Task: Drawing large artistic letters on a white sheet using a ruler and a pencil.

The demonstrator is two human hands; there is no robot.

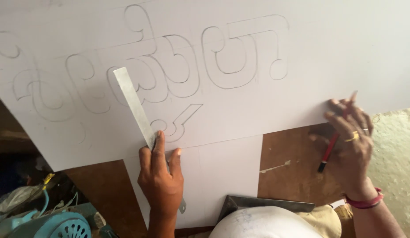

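A large white sheet (240, 101) with pencilled outlines of curved letters lies over a brown board (293, 176). My left hand (161, 176) grips a long steel ruler (133, 105), which lies slanted across the sheet over the letter outlines. Its lower end pokes out below my palm. A small dark thing shows between my thumb and fingers; what it is I cannot tell. My right hand (350, 145) holds a red pencil (330, 147) with a dark tip pointing down. Its fingertips press on the sheet's lower right edge. A ring and a red bangle are on it.
A metal set square (266, 203) lies at the bottom centre, behind a white rounded object (262, 224). A teal ribbed machine housing (55, 224) and clutter fill the bottom left. A rough pale surface (394, 154) lies at the right.
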